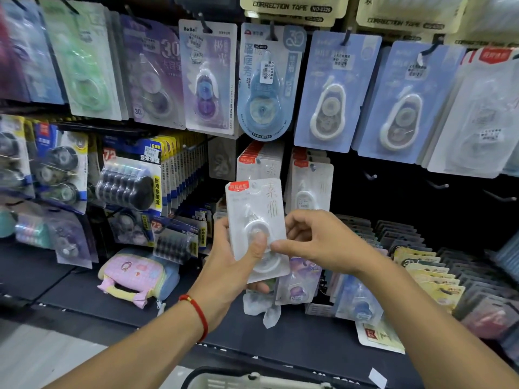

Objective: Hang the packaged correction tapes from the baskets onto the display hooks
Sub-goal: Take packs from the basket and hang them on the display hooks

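Filling the upper half of the frame, the display wall (pixel 407 192) carries rows of hung packs; its lower right is dark and bare, with three free hooks (pixel 371 176) poking out. Below it the shelf (pixel 84 293) holds boxed stock at right and a pink pouch (pixel 134 276) at left. At the bottom edge sits the rim of a basket (pixel 224 379).

At frame centre both hands hold one white correction tape pack (pixel 257 220) upright, its hang hole at the top, in front of the matching packs (pixel 309 186) already hung. The left hand (pixel 233 265) has its grip pinched on the pack, thumb pressed on the blister and fingers behind. The right hand (pixel 317 240) pinches the pack's right edge with thumb and forefinger, other fingers curled loosely.

Risks from here, as I judge them: the hole is small and the hooks thin, so a tilted pack could miss the tip and slip down onto the shelf. Pushing it against the full row could knock hung packs loose. The left hand may hold more packs beneath, though that part is unclear; those could spill if the pinch eases.
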{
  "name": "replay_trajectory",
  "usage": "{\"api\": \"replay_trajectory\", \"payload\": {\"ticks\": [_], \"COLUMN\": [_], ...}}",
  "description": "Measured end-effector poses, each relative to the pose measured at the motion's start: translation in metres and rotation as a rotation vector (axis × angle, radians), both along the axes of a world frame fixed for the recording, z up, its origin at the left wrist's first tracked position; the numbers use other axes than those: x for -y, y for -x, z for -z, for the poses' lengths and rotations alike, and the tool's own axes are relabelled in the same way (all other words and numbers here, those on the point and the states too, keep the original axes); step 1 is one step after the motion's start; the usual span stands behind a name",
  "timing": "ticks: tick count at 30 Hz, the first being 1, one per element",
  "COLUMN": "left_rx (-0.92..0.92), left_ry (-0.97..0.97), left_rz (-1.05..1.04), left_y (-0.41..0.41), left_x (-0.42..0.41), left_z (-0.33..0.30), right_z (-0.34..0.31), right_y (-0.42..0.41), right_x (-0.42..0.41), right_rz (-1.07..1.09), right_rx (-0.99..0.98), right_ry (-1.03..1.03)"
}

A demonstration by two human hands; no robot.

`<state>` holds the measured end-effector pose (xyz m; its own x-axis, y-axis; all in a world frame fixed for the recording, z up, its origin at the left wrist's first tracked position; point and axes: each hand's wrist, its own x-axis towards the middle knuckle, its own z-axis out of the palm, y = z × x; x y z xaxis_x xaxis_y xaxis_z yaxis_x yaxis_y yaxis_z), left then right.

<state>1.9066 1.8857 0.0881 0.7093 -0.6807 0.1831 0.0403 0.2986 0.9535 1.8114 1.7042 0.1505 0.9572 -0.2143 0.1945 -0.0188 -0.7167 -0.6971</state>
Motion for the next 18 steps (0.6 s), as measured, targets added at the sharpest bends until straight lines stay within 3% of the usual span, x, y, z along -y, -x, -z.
{"api": "replay_trajectory", "payload": {"ticks": [4, 18], "left_rx": [-0.037, -0.041], "left_ry": [0.010, -0.004], "left_rz": [-0.006, -0.102], "left_y": [-0.003, -0.012], "left_x": [-0.002, 0.003], "left_z": [0.000, 0.008], "right_z": [0.003, 0.011], "right_y": [0.007, 0.024], "right_x": [0.020, 0.069], "right_rz": [0.002, 0.202], "right_rx": [0.017, 0.133], "right_ry": [-0.206, -0.308]}}
